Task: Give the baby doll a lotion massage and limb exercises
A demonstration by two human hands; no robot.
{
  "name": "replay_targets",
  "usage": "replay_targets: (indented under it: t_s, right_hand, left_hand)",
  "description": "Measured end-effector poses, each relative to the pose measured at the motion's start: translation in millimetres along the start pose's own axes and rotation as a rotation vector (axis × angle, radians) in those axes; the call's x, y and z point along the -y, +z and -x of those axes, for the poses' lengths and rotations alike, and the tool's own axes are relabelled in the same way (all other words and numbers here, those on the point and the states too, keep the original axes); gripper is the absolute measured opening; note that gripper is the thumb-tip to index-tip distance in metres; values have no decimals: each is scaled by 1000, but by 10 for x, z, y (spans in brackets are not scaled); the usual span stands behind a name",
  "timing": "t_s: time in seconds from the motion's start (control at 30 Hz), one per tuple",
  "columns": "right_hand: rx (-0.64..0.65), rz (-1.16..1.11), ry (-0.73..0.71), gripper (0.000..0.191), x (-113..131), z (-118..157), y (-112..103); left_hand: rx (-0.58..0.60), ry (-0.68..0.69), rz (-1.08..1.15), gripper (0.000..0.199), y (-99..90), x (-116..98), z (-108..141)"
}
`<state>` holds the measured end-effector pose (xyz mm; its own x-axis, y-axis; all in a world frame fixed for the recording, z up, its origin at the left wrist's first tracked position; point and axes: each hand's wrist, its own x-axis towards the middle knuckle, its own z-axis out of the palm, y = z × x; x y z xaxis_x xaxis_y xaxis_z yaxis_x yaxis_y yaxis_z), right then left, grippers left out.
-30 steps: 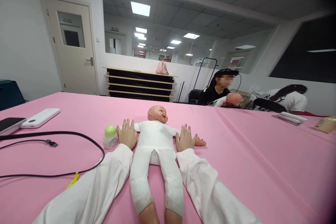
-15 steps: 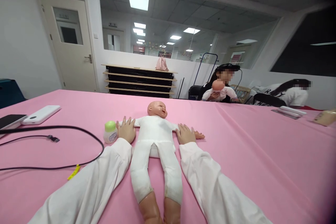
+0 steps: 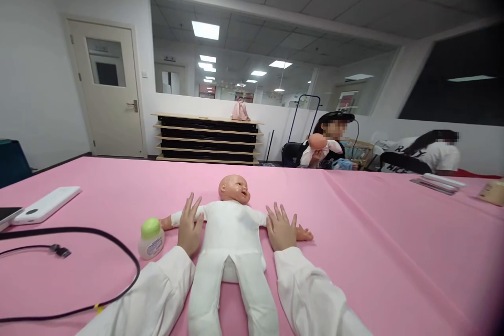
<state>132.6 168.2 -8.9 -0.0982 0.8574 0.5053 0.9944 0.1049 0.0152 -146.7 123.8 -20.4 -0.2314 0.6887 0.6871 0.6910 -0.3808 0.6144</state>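
Observation:
A baby doll (image 3: 235,231) in a white cloth body lies on its back on the pink table cover (image 3: 374,268), head at the far end and arms spread. My left hand (image 3: 190,228) is at the doll's arm on the left, fingers stretched upward and apart. On the other side my right hand (image 3: 282,228) is by the other arm, its fingers also spread. Neither hand grips anything; whether the palms touch the doll's arms I cannot tell. Just left of my left hand stands a small bottle (image 3: 151,239) with a green cap. The doll's feet are out of frame.
A black cable (image 3: 114,241) loops over the left side, with a white power bank (image 3: 47,205) behind it. At the far right lie a white flat stack (image 3: 441,182) and a tan packet (image 3: 492,191). Beyond the table a person (image 3: 333,136) holds another doll (image 3: 318,142).
The view has tipped upward, so the table things sit lower. My left hand has turned more upright, uncovering the doll's hand. The person across the table has tilted the other doll.

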Motion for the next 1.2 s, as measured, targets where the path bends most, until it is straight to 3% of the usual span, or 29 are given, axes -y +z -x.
replay_targets:
  t_s: [0.13, 0.2, 0.27, 0.4, 0.53, 0.6, 0.67, 0.73, 0.8, 0.97, 1.03, 1.2]
  right_hand:
    - [81, -26, -37, 41, 0, 1, -9]
    - [54, -68, -21, 42, 9, -16, -15]
    - [29, -158, -3, 45, 35, -29, -21]
    - [82, -449, -2, 47, 159, 124, -47]
    - [189, -761, -330, 46, 269, 654, -174]
    - [137, -858, -440, 48, 286, 934, -282]
    - [63, -902, -538, 43, 293, 1115, -390]
    - [-32, -894, -615, 41, 303, 1173, -472]
    - [-68, -855, -635, 45, 312, 1143, -518]
    - [114, -789, -559, 55, 286, 1076, -606]
    - [172, -761, -617, 56, 285, 1118, -694]
    - [323, -757, -971, 46, 355, 1219, -986]
  left_hand:
    - [273, 125, 118, 45, 5, -61, 38]
    - [425, 127, 130, 45, 23, -62, 35]
    - [502, 106, 124, 45, 37, -67, 19]
    - [506, 53, 95, 48, -25, -136, 39]
    - [561, 63, 85, 49, -264, -270, 370]
    - [582, 108, 73, 47, -409, -343, 643]
    - [514, 169, 52, 45, -532, -410, 889]
    - [466, 237, 42, 44, -613, -468, 1035]
    - [450, 217, 38, 45, -650, -520, 1064]
    - [505, -8, -23, 47, -680, -632, 963]
    - [532, 71, -20, 44, -715, -668, 970]
    - [596, 504, 155, 29, -858, -762, 1069]
